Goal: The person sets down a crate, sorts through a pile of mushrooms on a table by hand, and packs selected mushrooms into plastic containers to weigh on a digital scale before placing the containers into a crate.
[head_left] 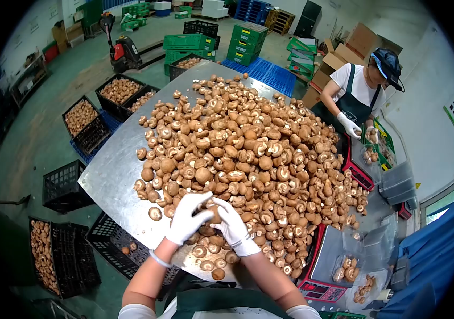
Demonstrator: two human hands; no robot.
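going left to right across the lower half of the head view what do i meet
Far-left black crates → black crate with a couple of mushrooms in it → left hand → right hand → red-edged scale → blue curtain.

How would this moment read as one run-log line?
left hand: white-gloved, at mushroom | right hand: white-gloved, at same mushroom | grip: unclear | mushroom pile: on metal table | co-worker: upper right of view

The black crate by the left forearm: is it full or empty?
Nearly empty, as far as shows: the black crate holds a couple of mushrooms; part is hidden.
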